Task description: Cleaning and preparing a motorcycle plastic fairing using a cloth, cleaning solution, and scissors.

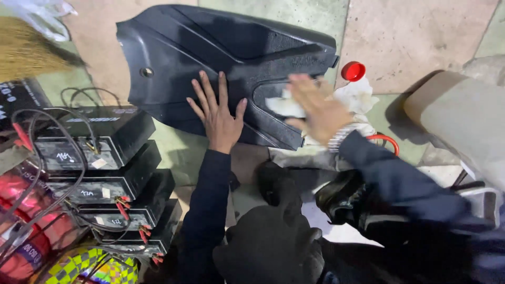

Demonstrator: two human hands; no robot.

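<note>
The left hand (218,117) lies spread flat on the matte black, ridged plastic panel (221,58); the right hand (315,108), blurred, presses a white cloth (284,107) onto it.

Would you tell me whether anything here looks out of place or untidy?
A loose red cap lies on the floor beside the black plastic panel, apart from any bottle. Wires trail untidily over the stacked black batteries. The right hand is blurred, over a white cloth.

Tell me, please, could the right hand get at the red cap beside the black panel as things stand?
Probably yes. The right hand, blurred, lies on a white rag on the black panel. The red cap sits just past the panel's edge on the floor, uncovered, with nothing between.
</note>
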